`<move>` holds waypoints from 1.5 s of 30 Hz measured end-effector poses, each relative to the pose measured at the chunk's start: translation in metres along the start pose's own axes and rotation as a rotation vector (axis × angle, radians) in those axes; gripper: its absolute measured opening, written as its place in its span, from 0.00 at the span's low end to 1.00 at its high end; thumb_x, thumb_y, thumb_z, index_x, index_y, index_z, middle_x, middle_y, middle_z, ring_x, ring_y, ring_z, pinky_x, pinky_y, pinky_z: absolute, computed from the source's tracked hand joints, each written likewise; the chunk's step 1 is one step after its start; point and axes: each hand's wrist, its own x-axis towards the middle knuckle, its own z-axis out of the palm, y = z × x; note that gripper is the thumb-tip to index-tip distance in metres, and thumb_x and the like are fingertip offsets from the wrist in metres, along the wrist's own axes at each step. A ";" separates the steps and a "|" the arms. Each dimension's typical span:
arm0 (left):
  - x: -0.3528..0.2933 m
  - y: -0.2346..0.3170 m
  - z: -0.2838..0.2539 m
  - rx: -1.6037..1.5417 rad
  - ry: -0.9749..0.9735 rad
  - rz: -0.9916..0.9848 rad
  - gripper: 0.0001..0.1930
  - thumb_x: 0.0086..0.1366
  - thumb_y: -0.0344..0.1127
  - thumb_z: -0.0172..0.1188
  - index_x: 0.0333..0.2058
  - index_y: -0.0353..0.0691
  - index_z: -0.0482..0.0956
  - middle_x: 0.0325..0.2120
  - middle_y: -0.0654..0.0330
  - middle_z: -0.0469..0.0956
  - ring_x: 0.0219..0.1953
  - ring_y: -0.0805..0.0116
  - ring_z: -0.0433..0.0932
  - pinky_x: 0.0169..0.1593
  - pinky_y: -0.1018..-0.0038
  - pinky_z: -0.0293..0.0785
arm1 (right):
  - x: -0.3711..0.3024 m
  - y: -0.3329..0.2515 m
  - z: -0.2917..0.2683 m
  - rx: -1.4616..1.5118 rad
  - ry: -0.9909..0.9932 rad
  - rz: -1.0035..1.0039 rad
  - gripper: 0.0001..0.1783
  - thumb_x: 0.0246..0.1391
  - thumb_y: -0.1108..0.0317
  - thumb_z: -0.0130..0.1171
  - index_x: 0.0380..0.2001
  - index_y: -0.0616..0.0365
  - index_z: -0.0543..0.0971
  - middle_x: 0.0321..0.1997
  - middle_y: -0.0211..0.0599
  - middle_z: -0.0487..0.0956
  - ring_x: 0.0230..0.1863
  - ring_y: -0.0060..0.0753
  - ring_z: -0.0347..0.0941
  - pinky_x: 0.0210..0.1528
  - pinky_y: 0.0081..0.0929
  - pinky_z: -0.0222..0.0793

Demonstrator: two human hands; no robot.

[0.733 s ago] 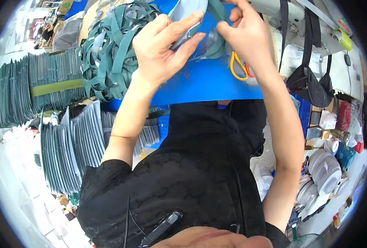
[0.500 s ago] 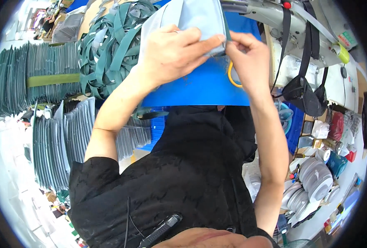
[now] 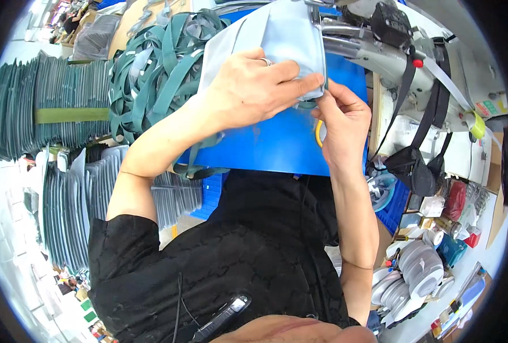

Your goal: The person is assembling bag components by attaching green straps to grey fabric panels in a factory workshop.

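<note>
A light blue fabric piece (image 3: pixel 288 43) with a seamed edge lies over the blue work surface, its far end by the sewing machine (image 3: pixel 345 43). My left hand (image 3: pixel 254 88) lies across it with fingers curled and the index finger reaching to the near right corner, gripping the cloth. At that corner my right hand (image 3: pixel 346 120) pinches a dark green edge strip (image 3: pixel 307 104) between thumb and fingers. Part of the strip is hidden by the fingers. Beside the right hand shows a yellow loop (image 3: pixel 319 134), mostly covered.
A tangled heap of green straps (image 3: pixel 162 74) lies left of the fabric. Further left stand stacked green panels (image 3: pixel 71 91) and grey-blue panels (image 3: pixel 76 211). Black straps (image 3: pixel 419 137) hang from the machine at right. White spools (image 3: pixel 419 268) sit at lower right.
The fabric piece and both hands now appear lower in the picture; the table edge and machine have shifted down too. Both hands still hold the near right corner.
</note>
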 end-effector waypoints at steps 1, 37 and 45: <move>0.003 -0.006 0.000 -0.001 -0.001 0.003 0.33 0.42 0.40 0.71 0.54 0.55 0.85 0.23 0.74 0.68 0.23 0.78 0.71 0.29 0.77 0.66 | 0.005 0.000 0.002 0.037 -0.015 -0.008 0.11 0.62 0.76 0.63 0.47 0.62 0.86 0.38 0.32 0.86 0.32 0.16 0.79 0.32 0.14 0.75; 0.035 -0.076 -0.039 -0.141 -0.004 0.184 0.20 0.62 0.38 0.61 0.54 0.52 0.83 0.26 0.57 0.73 0.25 0.53 0.77 0.27 0.58 0.73 | 0.059 -0.012 0.036 -0.034 0.168 -0.023 0.16 0.47 0.74 0.71 0.42 0.65 0.86 0.29 0.26 0.79 0.29 0.15 0.71 0.31 0.16 0.65; 0.054 -0.071 -0.059 0.000 -0.147 0.242 0.16 0.59 0.37 0.60 0.46 0.44 0.85 0.26 0.56 0.77 0.24 0.53 0.80 0.25 0.57 0.75 | 0.047 -0.032 0.034 0.010 0.136 0.223 0.13 0.52 0.71 0.70 0.43 0.61 0.86 0.33 0.26 0.82 0.32 0.16 0.72 0.30 0.20 0.63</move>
